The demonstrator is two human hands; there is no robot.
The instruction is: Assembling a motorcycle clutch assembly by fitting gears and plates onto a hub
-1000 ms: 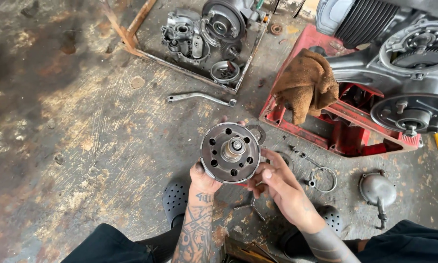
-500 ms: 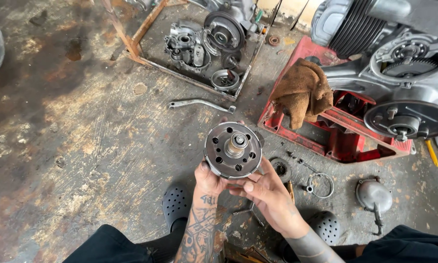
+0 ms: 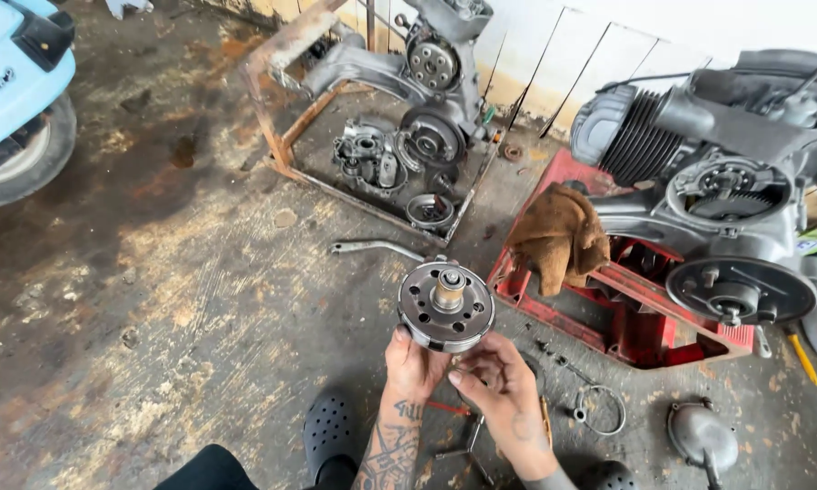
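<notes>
Fingers (image 3: 407, 338) of both hands clamped under round grey perforated metal clutch drum (image 3: 446, 305) at frame centre; greasy grip likely to slip, dropping it onto stained concrete floor (image 3: 182, 299).

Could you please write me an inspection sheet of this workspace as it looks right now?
Surface: stained, worn concrete floor.
Job's things: round metal disc with holes and a centre hub, held up in both hands.
Clutter: bent lever, wire ring, domed cover, brown rag on red stand.
Grippers: left hand under the disc; right hand at its lower edge.
Cables: thin cables along the wall.
Surroundings: engine on the stand, engine parts in rusty frame, blue scooter.
</notes>
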